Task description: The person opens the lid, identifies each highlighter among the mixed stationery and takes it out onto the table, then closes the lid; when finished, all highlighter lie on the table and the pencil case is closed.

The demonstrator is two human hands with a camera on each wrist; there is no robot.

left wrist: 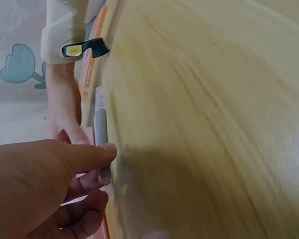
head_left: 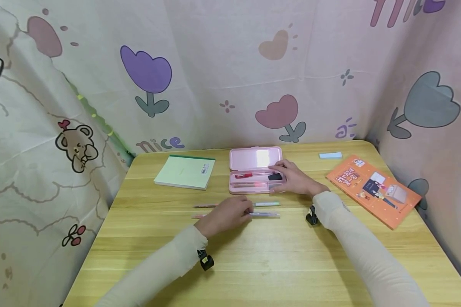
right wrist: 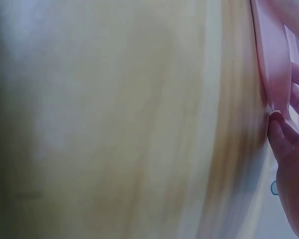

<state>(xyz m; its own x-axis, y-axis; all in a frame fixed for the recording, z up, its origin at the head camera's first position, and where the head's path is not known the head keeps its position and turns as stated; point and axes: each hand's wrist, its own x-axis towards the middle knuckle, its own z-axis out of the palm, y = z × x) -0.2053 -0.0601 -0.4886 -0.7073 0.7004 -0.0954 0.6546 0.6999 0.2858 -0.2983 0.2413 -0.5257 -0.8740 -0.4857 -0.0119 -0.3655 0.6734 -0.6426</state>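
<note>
Left hand (left wrist: 42,184) sits closest to its own wrist cam, thumb and fingers nearly closed, pinching a slim grey-barrelled pen (left wrist: 101,127); head view hides that pinch behind the knuckles but shows the wood-grain table (head_left: 261,268) and a smooth pink plastic pencil case (head_left: 249,191) at the hand's 1 o'clock, lid (head_left: 243,159) folded back toward 12, red pen (head_left: 243,175) inside. Right hand (head_left: 297,181), forearm in from about 4–5 o'clock, part-curled, grips the case's 3 o'clock end; right-wrist view adds fingertip contact at its rounded corner.
</note>
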